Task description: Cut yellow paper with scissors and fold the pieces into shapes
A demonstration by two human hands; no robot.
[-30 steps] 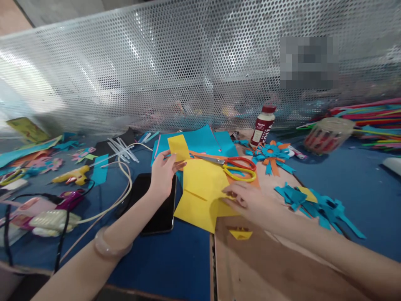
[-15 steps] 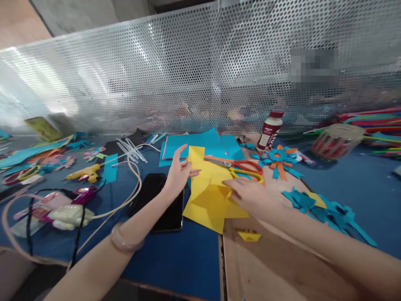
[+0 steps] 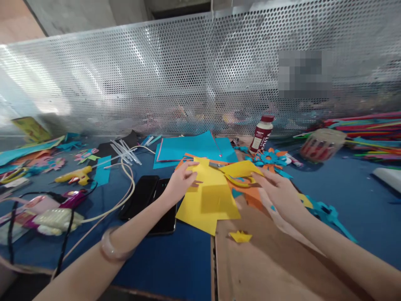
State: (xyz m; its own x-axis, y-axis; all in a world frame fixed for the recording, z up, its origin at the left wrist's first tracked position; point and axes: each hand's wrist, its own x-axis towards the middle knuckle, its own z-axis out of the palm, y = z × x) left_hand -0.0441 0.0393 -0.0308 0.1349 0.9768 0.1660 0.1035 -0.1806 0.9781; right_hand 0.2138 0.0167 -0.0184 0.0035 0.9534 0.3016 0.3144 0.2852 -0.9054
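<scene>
A yellow paper sheet [image 3: 206,200] lies across the edge between the blue mat and the wooden board. My left hand [image 3: 181,180] rests on its upper left part, fingers spread and pressing it down. My right hand [image 3: 280,193] reaches left to the scissors [image 3: 239,180], with its fingertips closed on the yellow handle. A curled yellow paper strip [image 3: 241,168] lies over the scissors and hides most of them. An orange sheet [image 3: 252,195] shows underneath.
A black phone [image 3: 147,200] lies left of the yellow sheet. Beyond it are teal sheets [image 3: 188,147], a glue bottle [image 3: 261,133] and teal-orange paper flowers [image 3: 269,159]. A yellow glue gun [image 3: 75,175], cables and scraps crowd the left. A perforated metal screen [image 3: 175,75] closes the back.
My left hand has let go of the yellow strip and dropped onto the sheet. My right hand has left the sheet and moved up-right to the scissors.
</scene>
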